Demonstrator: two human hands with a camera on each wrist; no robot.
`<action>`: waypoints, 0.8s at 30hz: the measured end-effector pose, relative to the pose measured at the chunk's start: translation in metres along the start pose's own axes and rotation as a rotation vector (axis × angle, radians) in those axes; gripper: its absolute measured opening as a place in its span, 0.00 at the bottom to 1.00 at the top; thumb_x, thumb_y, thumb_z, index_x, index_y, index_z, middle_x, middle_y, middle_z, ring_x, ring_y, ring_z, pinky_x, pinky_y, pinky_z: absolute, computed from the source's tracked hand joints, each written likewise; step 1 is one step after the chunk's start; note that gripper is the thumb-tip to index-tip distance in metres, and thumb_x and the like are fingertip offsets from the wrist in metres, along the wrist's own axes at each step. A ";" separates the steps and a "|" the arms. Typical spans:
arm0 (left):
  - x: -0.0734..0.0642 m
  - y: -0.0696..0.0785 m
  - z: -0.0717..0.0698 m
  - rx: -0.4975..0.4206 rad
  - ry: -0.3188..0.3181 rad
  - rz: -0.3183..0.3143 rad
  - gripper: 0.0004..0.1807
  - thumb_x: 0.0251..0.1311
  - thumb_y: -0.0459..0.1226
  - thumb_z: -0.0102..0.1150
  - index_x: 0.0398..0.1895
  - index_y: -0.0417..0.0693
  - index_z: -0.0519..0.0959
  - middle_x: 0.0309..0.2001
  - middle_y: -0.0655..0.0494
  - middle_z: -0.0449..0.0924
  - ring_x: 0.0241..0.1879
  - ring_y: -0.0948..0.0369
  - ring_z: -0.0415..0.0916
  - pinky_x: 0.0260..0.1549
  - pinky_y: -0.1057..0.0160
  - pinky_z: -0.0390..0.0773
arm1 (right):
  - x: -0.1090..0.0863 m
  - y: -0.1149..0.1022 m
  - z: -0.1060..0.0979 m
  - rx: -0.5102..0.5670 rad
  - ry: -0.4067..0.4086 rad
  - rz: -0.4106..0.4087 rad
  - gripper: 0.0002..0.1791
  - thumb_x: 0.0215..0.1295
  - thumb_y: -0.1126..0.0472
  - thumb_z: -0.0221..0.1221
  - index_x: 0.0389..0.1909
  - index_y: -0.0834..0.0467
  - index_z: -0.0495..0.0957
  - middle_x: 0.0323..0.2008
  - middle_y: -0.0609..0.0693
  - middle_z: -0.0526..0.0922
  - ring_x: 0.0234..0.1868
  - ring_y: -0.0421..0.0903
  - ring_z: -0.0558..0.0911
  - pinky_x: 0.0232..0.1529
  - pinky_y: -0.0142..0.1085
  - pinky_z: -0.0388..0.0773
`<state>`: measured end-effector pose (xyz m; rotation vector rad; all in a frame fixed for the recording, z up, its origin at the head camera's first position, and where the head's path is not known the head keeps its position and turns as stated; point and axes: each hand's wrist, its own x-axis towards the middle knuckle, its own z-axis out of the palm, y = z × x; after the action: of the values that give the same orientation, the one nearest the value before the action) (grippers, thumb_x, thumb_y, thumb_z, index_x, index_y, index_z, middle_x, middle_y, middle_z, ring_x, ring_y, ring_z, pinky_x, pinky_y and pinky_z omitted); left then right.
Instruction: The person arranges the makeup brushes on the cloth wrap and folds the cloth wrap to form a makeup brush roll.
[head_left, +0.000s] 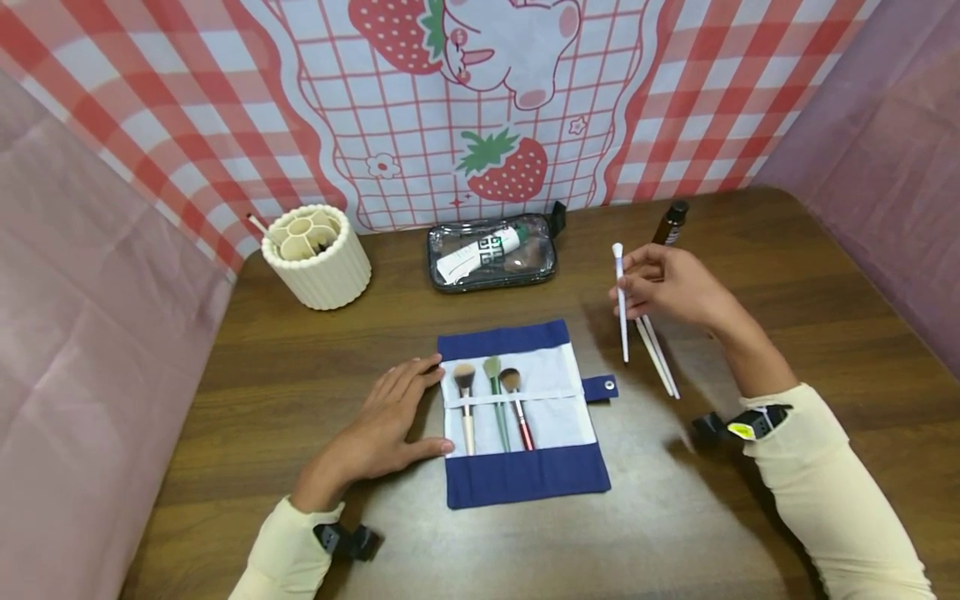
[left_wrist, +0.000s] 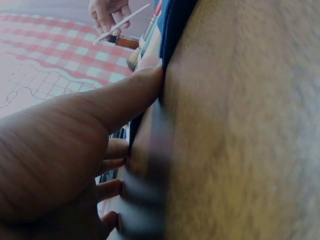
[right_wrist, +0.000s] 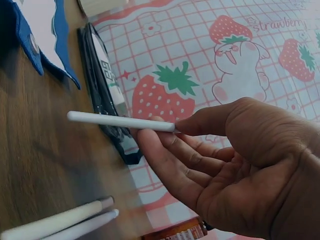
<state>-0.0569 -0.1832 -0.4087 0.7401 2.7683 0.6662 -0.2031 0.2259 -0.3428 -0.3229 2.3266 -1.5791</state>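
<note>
My right hand [head_left: 671, 285] pinches a slim white makeup brush [head_left: 622, 312] between thumb and fingers, raised above the table with its small head up. Beneath that hand, two more pale brushes [head_left: 657, 358] lie side by side on the wood. A navy fabric brush roll [head_left: 528, 482] is spread out flat in the middle, its snap strap pointing right. Under its elastic band sit a cream-handled brush [head_left: 468, 417], a green brush [head_left: 498, 408] and a red-handled brush [head_left: 521, 417]. My left hand [head_left: 390, 417] rests at the roll's left edge, thumb and fingertips touching the cloth.
A ribbed cream holder [head_left: 330, 271] with a stick poking out stands back left. Behind the roll lies a clear zip pouch [head_left: 536, 275] with a white tube [head_left: 480, 256] inside. A dark amber bottle [head_left: 672, 222] is behind my right hand. A checked strawberry cloth [head_left: 675, 100] hangs behind.
</note>
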 end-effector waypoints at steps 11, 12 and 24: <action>0.000 0.000 0.001 -0.004 0.004 0.001 0.53 0.59 0.63 0.63 0.78 0.45 0.55 0.80 0.54 0.44 0.78 0.50 0.40 0.74 0.45 0.41 | 0.010 -0.001 0.016 0.138 -0.013 -0.052 0.15 0.76 0.68 0.52 0.57 0.73 0.64 0.44 0.73 0.82 0.37 0.61 0.87 0.41 0.56 0.83; -0.001 0.000 0.001 -0.004 0.005 0.002 0.53 0.59 0.63 0.63 0.78 0.45 0.55 0.80 0.54 0.44 0.78 0.50 0.40 0.74 0.45 0.41 | 0.011 -0.002 0.019 0.144 -0.013 -0.056 0.15 0.76 0.68 0.52 0.56 0.73 0.65 0.44 0.72 0.82 0.37 0.60 0.88 0.41 0.56 0.83; -0.001 0.000 0.000 -0.002 0.005 -0.001 0.52 0.59 0.63 0.63 0.78 0.45 0.55 0.80 0.54 0.44 0.78 0.51 0.40 0.74 0.45 0.41 | 0.018 0.000 0.046 0.288 -0.059 -0.057 0.15 0.73 0.71 0.54 0.54 0.75 0.64 0.45 0.75 0.78 0.35 0.56 0.87 0.41 0.52 0.84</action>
<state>-0.0561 -0.1838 -0.4089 0.7378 2.7721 0.6713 -0.2024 0.1797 -0.3615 -0.3636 2.0270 -1.8747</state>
